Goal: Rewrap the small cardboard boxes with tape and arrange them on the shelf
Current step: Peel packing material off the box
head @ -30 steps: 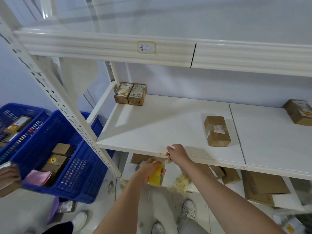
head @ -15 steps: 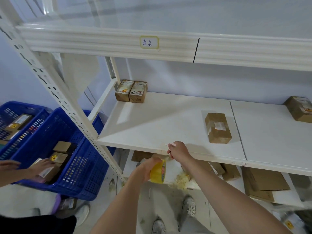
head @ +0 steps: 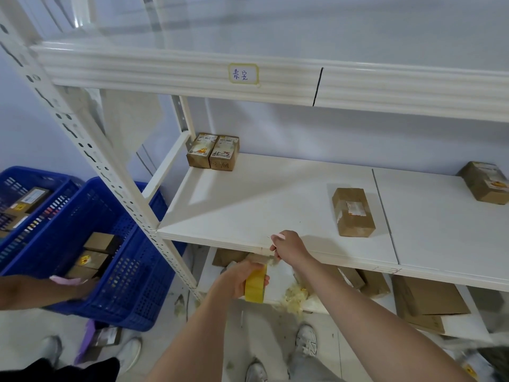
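My left hand (head: 237, 279) grips a yellow tape roll (head: 255, 285) just below the front edge of the white shelf (head: 261, 205). My right hand (head: 289, 248) is closed on a small pink-handled cutter and pinches the tape's free end right above the roll. A small cardboard box (head: 352, 212) lies on the shelf to the right of my hands. Two small boxes (head: 213, 151) stand side by side at the back left corner. Another box (head: 486, 181) sits at the far right.
Two blue crates (head: 115, 271) with more small boxes stand on the floor at left. Another person's hand (head: 82, 288) reaches into the nearer crate. The lower shelf holds flattened cardboard (head: 429, 299) and tape scraps (head: 297, 293). A white upright post (head: 91, 155) stands between crates and shelf.
My hands stayed at the shelf edge with the roll and tape end. The other person's hand moved from the far left into the nearer blue crate.
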{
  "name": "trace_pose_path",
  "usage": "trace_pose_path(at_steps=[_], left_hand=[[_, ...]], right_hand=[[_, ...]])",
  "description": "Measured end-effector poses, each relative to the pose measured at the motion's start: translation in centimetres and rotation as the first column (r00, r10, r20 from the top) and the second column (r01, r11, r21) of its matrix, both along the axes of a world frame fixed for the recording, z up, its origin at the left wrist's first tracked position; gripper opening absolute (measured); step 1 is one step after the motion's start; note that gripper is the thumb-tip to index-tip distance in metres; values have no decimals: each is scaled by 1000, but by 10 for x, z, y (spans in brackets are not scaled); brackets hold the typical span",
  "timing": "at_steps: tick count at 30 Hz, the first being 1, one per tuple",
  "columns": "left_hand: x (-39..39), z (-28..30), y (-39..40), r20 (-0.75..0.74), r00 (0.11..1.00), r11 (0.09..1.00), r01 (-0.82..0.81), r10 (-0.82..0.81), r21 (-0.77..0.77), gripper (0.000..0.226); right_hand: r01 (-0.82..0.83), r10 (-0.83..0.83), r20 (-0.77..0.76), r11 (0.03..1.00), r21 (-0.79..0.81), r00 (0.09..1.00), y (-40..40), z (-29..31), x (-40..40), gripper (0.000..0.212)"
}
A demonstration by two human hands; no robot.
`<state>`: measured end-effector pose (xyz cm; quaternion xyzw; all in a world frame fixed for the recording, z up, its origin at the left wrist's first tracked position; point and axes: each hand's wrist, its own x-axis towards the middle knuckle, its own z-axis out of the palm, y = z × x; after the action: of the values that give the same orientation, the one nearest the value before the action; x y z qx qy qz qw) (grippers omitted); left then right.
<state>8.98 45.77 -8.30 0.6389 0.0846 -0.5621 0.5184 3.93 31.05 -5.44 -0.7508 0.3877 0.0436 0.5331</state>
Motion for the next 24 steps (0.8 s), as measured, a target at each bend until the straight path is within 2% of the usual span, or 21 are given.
trace_pose_path(at_steps=[2,6,8,12,20,24], left_hand=[[2,-3,0,-4,1000,1000,-5,5,-14,33],[-9,-8,14,-32,999,999,-21,23,47,18],[-17,-12,22,-46,997,997,-57,60,60,21],[-17,-16,20,-37,998,999,-42,43,26,32],[-20,-11,30,-69,998,999,-10,8,-33,19],[-17,-6,31,5,1000,998,2,-3,70,13]], right_hand=[[-5,5,0,1000,-10,1000,1,2,1,24],[-4,4,16,1000,9,1000,4,1,-2,24],[-9,8,24,1000,10,1000,5,-1,-4,23],[-12,12,24,1000,-2,1000,5,-3,-8,27],[0,0,20,1000,18,1000,13,-10,-9,25],[-22,23,26,1000,-19,999,17,-6,-8,27]])
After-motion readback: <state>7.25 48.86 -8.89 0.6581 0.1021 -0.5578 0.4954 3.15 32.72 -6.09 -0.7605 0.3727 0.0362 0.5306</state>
